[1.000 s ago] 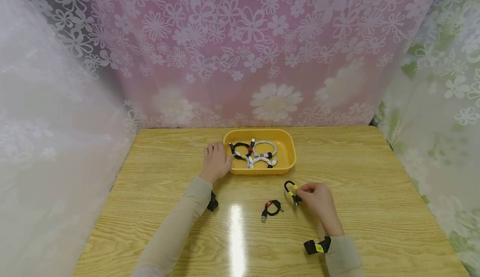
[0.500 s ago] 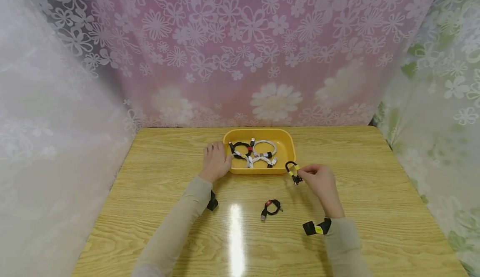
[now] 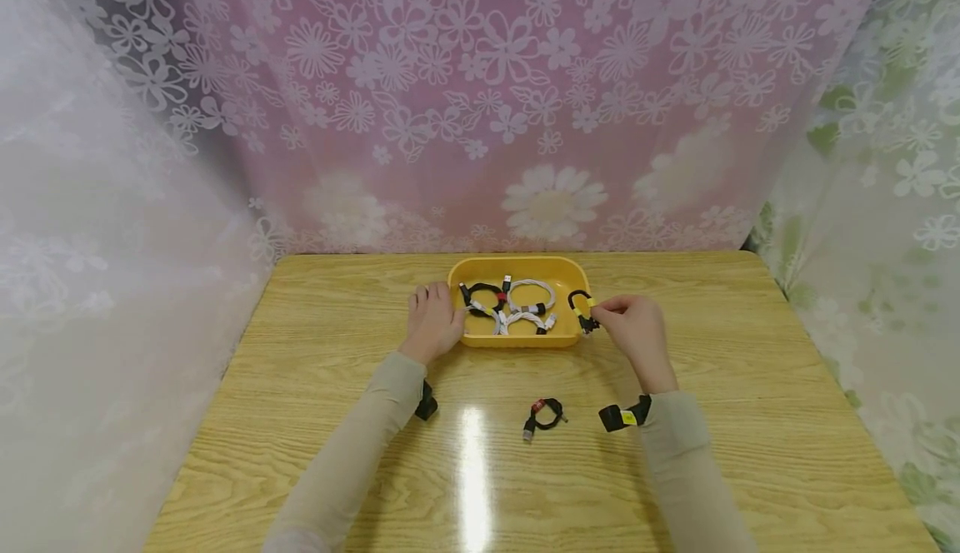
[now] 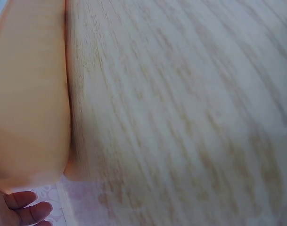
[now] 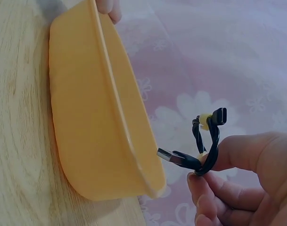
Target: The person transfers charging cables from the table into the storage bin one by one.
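My left hand [image 3: 432, 320] holds the left end of a yellow plastic bin [image 3: 561, 342]. Its fingertips [image 4: 35, 213] show beside the bin wall in the left wrist view. Between right thumb and fingers, my right hand [image 3: 636, 328] pinches a short black USB cable [image 3: 579, 306], looped and banded in yellow. In the right wrist view the cable [image 5: 213, 146] shows a metal USB-A plug and a smaller black USB-C plug. It overlaps the bin's right end in the head view. White cables [image 3: 551, 293] and a black cable [image 3: 486, 288] lie coiled in the bin.
A coiled black USB cable [image 3: 553, 422] with a red tag lies on the wooden table [image 3: 337, 311] in front of the bin. Behind the table hangs a pink flowered curtain [image 3: 450, 120]. Pale curtains stand at both sides.
My right hand has carried the yellow-banded cable away from me, from above the table in front of the bin to the bin's right end. My left hand has stayed on the bin.
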### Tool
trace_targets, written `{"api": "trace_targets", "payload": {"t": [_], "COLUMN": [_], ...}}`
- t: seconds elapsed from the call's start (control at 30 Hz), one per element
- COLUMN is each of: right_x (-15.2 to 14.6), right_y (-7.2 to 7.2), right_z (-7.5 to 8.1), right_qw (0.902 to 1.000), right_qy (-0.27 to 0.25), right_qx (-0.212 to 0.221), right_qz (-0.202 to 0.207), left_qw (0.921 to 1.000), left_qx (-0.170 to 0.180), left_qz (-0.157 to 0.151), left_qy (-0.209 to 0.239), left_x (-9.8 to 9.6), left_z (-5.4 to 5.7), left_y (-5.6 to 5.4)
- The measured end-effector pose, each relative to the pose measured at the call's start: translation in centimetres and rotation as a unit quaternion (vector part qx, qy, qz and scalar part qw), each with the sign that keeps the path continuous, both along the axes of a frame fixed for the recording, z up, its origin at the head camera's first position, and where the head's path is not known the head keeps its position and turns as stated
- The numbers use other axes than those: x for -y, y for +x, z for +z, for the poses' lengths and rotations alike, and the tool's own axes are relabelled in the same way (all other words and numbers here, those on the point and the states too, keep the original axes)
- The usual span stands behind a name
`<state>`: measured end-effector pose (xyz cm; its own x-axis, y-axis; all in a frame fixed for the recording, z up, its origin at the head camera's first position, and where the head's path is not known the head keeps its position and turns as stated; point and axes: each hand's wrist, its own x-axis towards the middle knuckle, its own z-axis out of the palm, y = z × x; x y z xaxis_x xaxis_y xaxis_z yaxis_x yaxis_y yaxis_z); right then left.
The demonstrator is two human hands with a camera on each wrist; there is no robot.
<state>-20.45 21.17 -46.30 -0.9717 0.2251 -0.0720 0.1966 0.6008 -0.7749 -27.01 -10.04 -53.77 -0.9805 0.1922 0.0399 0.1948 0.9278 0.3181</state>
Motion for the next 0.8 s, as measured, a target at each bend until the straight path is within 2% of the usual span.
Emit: {"api": "trace_targets", "payload": {"t": [0.33,0.6,0.8], "right_x": [1.0,1.5,2.2], "right_y": [-3.2,-5.4,-6.4], "right_z": [-0.7,-1.5,-1.7], "right_qw": [0.9986,0.9947,0.9862], "right_qy": [0.051,0.102,0.163], "right_qx": [-0.014,0.009,0.023], "right_qz": [0.007,0.001,0.014], "left_qw": [1.0000,1.0000,0.9999], "left_qx": [0.005,-0.001,-0.009], "left_qz": [-0.004,-0.005,-0.004], "left_qy": [-0.004,-0.003,-0.005], "left_x": [0.1,0.2,0.2], "left_z": [0.0,0.1,-0.1], "left_y": [0.0,0.0,-0.1]}}
